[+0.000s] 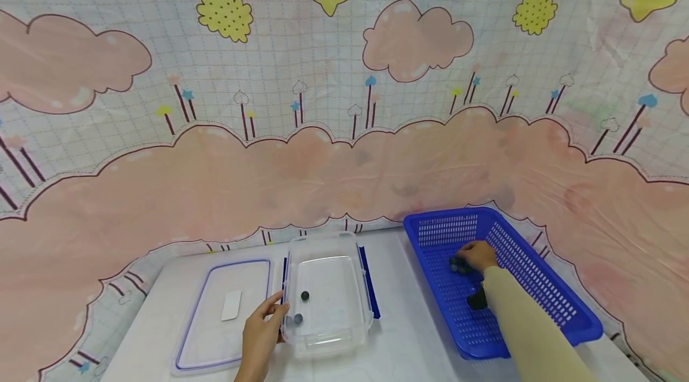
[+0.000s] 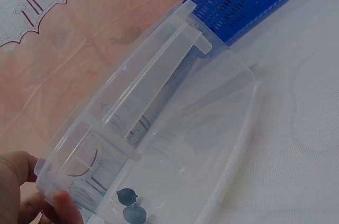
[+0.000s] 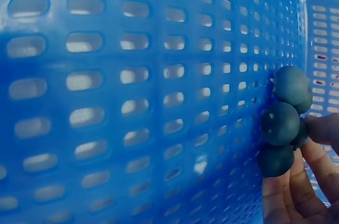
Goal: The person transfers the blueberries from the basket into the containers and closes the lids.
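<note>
Left hand (image 1: 262,327) — gripping box (image 1: 335,298), right hand (image 1: 481,255) — holding berries (image 3: 279,123)

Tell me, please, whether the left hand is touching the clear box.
Touching. The left wrist view shows the left hand gripping the clear box at its edge.

"Find any lettering, brand or number to read?"
"Can't make out a single word or figure in any view."
"Check the white rectangle (image 1: 231,305) on the blue-edged lid (image 1: 211,334) too?"
"Can't read anything there either."
</note>
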Demonstrator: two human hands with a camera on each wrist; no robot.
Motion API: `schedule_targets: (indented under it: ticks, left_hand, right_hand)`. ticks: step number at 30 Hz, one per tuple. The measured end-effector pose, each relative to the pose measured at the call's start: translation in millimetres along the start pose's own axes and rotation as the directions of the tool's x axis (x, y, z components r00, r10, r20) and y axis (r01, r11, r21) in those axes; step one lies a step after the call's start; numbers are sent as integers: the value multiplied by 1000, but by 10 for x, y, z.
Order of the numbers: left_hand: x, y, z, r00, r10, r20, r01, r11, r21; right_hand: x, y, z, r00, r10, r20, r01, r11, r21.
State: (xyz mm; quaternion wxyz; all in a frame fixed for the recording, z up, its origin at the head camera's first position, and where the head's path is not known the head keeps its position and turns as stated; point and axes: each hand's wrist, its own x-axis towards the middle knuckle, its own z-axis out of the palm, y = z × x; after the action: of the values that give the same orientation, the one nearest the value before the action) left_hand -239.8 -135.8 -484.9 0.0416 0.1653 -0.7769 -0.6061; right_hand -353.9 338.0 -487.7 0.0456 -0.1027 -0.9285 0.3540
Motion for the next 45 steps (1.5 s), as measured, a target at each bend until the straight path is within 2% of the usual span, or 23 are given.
schedule_targets:
  ticks: [10, 16, 23, 33, 39, 45]
  left_hand:
    - [-8, 0, 3, 1000, 2, 2, -2, 1000, 1]
    - [-12, 5, 0, 1000, 3, 6, -4, 1000, 11]
    - [-16, 2, -4, 1000, 2, 9, -2, 1000, 15]
    - [-34, 19, 2, 1000, 2, 6, -2, 1000, 7]
    - [-31, 23, -13, 1000, 1, 2, -1, 1000, 4]
    - [-36, 12, -16, 1000, -5, 3, 5, 1000, 4]
  right_hand:
    - [-21, -98, -130, 999, -36, -8, 36, 999, 15]
    - [-45, -229, -182, 997, -69, 23, 67, 995, 74]
    - [-89, -322, -239, 993, -112, 40, 108, 990, 88]
    - [-287, -462, -343, 970, -216, 107, 199, 968, 154]
    - [-401, -574, -338, 959, -243, 148, 208, 954, 217]
    - [-432, -679, -273, 952, -257, 168, 216, 949, 228]
